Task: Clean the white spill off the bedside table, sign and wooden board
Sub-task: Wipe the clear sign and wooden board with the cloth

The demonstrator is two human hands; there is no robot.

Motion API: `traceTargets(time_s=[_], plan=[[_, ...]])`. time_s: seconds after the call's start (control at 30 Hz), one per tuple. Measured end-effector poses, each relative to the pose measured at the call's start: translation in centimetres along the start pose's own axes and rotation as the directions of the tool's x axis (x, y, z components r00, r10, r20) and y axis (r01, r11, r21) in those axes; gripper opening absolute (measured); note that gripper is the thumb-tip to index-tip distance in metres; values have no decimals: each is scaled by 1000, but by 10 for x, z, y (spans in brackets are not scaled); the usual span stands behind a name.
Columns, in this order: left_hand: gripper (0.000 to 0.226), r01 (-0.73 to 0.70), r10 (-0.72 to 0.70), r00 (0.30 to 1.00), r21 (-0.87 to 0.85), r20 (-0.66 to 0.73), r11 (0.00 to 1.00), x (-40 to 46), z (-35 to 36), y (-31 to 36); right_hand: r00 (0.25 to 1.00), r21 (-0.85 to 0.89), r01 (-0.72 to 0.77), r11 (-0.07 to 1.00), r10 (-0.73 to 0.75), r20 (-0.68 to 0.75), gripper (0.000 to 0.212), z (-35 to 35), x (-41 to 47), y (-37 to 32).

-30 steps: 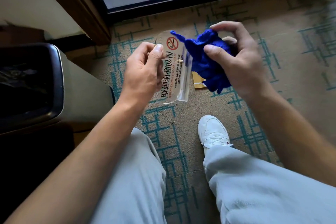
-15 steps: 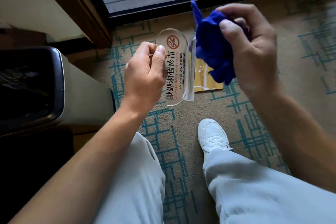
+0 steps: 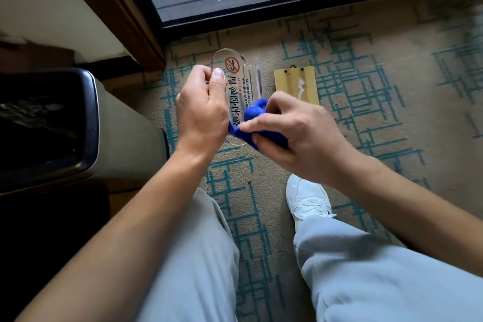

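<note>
Sign [image 3: 236, 86] sits pinched in my left hand [image 3: 202, 110] above the carpet; my right hand [image 3: 292, 133] presses the bunched cloth [image 3: 254, 112] against its lower end. Board [image 3: 295, 86] lies streaked beyond. Hard rubbing could twist the slick acrylic loose.

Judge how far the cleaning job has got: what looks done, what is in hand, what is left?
Done: nothing can be confirmed as finished. In hand: the left hand holds the clear sign while the right hand presses a blue cloth against it. Left: the wooden board on the carpet shows white streaks; the bedside table is out of view.
</note>
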State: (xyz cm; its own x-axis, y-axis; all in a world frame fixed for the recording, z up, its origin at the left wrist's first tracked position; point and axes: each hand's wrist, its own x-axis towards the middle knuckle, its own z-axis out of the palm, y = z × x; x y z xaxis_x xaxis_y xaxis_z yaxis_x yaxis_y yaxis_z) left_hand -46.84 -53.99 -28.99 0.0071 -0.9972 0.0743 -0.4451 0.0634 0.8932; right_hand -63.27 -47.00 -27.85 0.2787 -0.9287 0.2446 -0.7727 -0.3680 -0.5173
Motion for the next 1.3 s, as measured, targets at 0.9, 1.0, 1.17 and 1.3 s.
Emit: traceTargets(time_s=[0.9,1.0,1.17,1.3], plan=[[18,280,-289,957,-245,-3,928,9,-6,-11,920,375,-252,892,341,-193,22,7,-21,22],[13,351,-353,934,-311,51,883,6,-3,-7,892,381,-357,853,432,-130,41,6,-8,29],[14,453,-397,892,-416,217,789,-4,4,1,902,353,-407,842,432,9,45,26,-3,30],[40,404,-354,901,-189,250,895,-2,-1,3,875,325,-415,850,470,-113,16,26,-2,34]])
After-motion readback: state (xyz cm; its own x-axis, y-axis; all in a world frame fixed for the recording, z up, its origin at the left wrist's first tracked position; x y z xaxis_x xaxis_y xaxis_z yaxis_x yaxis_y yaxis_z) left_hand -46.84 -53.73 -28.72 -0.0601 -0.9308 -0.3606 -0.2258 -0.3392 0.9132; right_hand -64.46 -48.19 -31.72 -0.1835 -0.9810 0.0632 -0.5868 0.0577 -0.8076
